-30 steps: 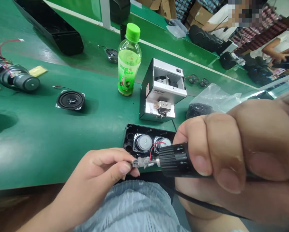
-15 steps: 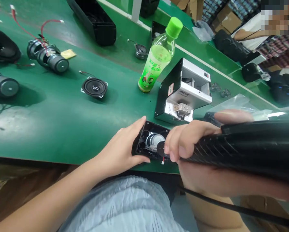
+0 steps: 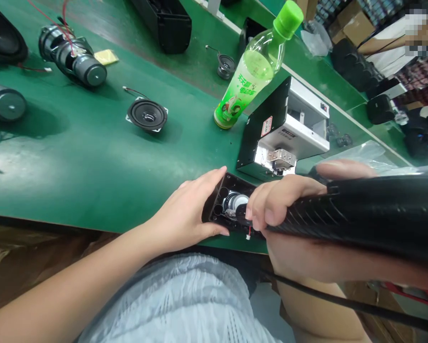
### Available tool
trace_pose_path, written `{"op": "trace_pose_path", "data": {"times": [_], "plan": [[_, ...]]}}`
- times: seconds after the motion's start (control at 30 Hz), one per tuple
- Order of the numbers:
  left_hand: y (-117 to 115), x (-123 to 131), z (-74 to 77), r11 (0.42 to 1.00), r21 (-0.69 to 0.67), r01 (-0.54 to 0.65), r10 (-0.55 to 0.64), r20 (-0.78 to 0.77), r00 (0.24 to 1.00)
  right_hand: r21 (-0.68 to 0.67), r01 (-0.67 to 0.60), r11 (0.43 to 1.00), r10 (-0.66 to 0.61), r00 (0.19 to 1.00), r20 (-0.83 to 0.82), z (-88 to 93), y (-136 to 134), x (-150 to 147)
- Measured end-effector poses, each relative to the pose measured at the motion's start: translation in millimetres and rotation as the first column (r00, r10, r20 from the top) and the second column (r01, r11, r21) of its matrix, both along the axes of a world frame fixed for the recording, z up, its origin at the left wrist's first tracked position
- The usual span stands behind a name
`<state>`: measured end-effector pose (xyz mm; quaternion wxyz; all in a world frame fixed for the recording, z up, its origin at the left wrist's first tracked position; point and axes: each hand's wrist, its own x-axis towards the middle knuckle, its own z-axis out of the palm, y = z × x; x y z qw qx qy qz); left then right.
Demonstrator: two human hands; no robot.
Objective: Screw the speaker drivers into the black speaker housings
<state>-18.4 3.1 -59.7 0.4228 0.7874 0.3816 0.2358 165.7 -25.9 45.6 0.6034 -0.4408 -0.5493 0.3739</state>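
My left hand (image 3: 187,212) grips the end of a small black speaker box (image 3: 241,180), thumb on the near side and fingers on the far side. The box lies open side up at the table's near edge. Inside it sits a round speaker driver (image 3: 239,200) with a pale back. A red wire with a white plug (image 3: 249,236) hangs over the near side. My right hand (image 3: 283,202) is wrapped round a thick black corded electric screwdriver (image 3: 371,214), held almost level, its front end over the box. The fingers hide the tip.
Beyond the box stand a black-and-silver machine (image 3: 262,143) and a green-capped drink bottle (image 3: 248,78). A loose speaker (image 3: 147,114) lies on the green table (image 3: 92,166). Larger drivers (image 3: 80,59) and a long black housing (image 3: 173,31) are farther left. A person works at the far right.
The view has shifted, so the table items appear farther right and higher. Both hands keep their holds, and the screwdriver's front end stays over the box.
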Motion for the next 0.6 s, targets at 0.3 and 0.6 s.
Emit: {"op": "trace_pose_path", "data": {"times": [0.3,0.6], "plan": [[-1,-1,-2.5,1.000,0.011,-0.004,0.003,0.034,0.999,0.014,-0.145,0.989,0.145,0.989,0.016,2.2,-8,6],[0,-1,-4.8,0.997,0.072,0.002,-0.007,0.065,0.998,0.289,-0.179,0.940,0.192,0.981,-0.018,-30.0,0,-12]]}}
